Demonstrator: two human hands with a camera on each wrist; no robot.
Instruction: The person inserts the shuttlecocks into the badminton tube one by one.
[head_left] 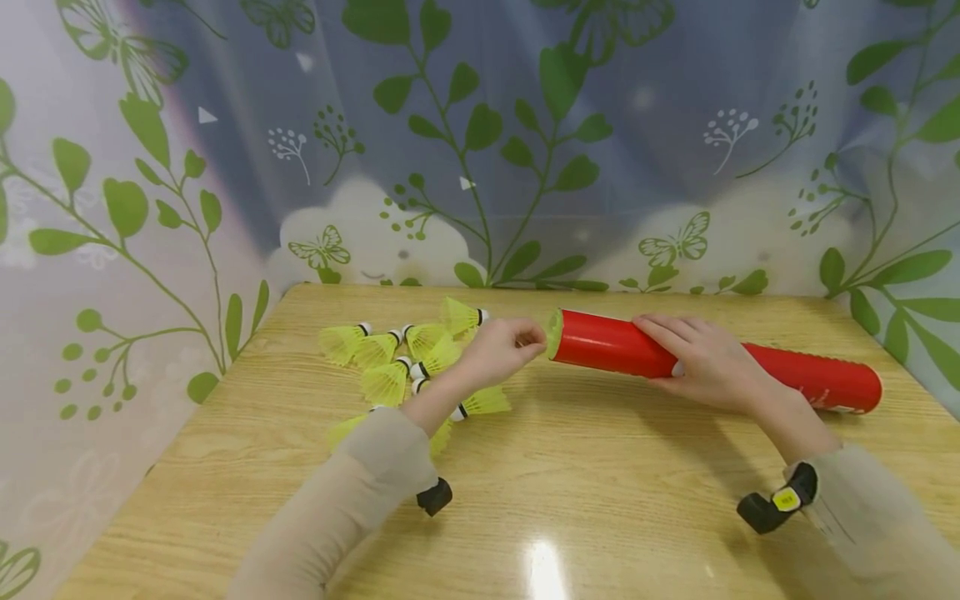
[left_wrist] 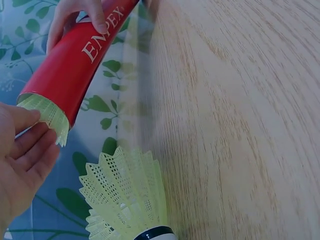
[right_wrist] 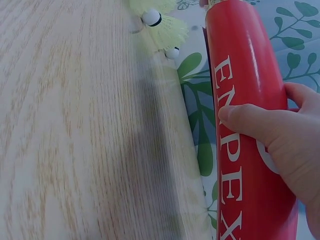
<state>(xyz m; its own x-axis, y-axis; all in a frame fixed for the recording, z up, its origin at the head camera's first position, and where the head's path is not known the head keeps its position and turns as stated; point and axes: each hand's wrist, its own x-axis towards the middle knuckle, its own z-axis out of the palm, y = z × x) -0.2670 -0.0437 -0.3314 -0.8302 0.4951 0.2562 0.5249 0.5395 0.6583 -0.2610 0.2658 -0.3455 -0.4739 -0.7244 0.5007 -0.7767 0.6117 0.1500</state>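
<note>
A long red tube (head_left: 615,343) with white EMPEX lettering lies tilted above the table, held by my right hand (head_left: 708,364). In the right wrist view, the thumb (right_wrist: 245,117) presses across the lettering while the other fingers go round the far side. Yellow-green shuttlecock skirting (left_wrist: 54,116) sticks out of the tube's left mouth. At that mouth my left hand (head_left: 498,350) pinches the edge of the skirt between thumb and fingers. The shuttlecock's cork is hidden inside the tube.
Several yellow shuttlecocks (head_left: 385,382) with white corks and black bands lie loosely grouped on the wooden table (head_left: 600,500), left of the tube and partly behind the left forearm. A leaf-patterned curtain (head_left: 510,167) hangs along the table's back edge.
</note>
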